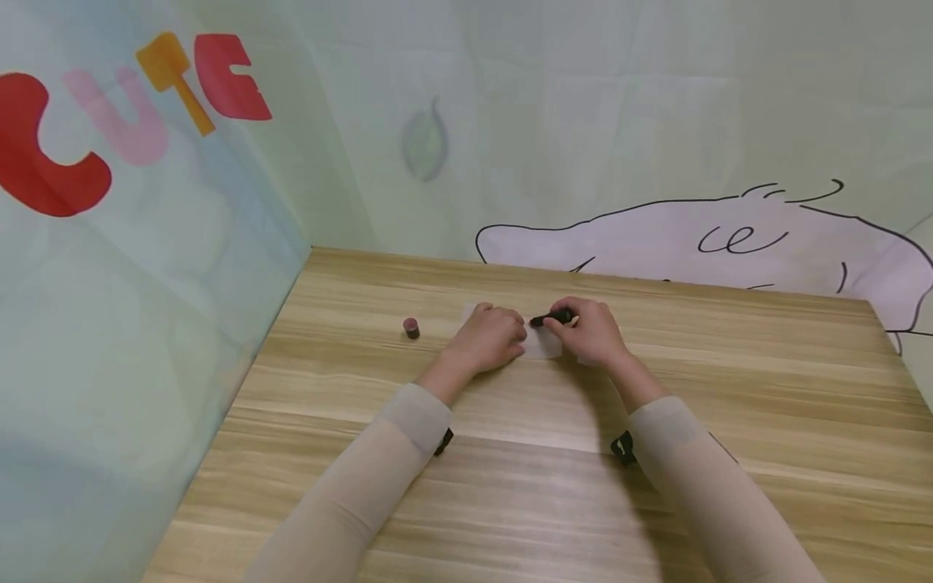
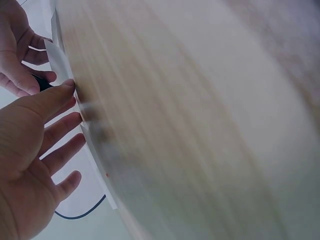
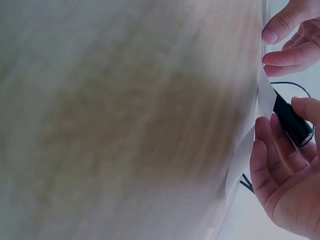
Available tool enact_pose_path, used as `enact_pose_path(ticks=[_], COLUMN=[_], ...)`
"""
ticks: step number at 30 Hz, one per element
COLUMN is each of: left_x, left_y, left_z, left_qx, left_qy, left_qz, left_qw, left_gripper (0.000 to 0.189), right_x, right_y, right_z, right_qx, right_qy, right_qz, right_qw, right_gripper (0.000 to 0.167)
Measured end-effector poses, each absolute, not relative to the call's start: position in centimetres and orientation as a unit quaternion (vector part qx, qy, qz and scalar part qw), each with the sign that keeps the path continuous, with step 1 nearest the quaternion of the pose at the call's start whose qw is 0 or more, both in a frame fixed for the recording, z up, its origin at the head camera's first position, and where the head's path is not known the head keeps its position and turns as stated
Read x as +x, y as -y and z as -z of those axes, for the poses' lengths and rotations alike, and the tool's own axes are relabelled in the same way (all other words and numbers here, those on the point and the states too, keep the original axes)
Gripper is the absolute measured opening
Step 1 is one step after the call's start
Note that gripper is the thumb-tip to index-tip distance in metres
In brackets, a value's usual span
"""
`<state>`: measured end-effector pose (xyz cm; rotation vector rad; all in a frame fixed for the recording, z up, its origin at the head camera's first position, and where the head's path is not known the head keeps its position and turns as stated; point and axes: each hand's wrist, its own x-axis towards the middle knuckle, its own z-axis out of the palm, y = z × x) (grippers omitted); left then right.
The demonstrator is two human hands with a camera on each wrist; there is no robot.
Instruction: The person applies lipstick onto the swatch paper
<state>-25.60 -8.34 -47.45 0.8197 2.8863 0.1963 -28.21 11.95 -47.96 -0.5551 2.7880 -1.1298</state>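
R hand (image 1: pixel 592 334) pinches the black tube (image 1: pixel 552 317), its long way pointing twd the L hand (image 1: pixel 488 337), which rests loosely on white paper (image 1: pixel 541 348).

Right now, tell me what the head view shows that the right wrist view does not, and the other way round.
Only the head view shows the small dark cylinder with a pinkish top on the table and the CUTE lettering on the wall.

Only the right wrist view shows the palm side of the right hand and, near its fingertips, the edge of the white paper bending away from the tabletop.

Both show the left hand, the right hand holding the black pen-like object, some paper and the wooden surface.
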Motion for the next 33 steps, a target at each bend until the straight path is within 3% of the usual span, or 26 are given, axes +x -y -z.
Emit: enact_pose_path(ticks=[33], left_x=[-25.7], left_y=[8.3], left_z=[47.3], left_qx=[0.269], left_qy=[-0.958], left_qz=[-0.072], left_qw=[0.070], left_gripper=[0.022], right_x=[-27.3], right_y=[-13.1], right_z=[47.6], right_qx=[-0.239], right_qy=[-0.892], right_qz=[0.370], right_qw=[0.097], right_gripper=[0.019])
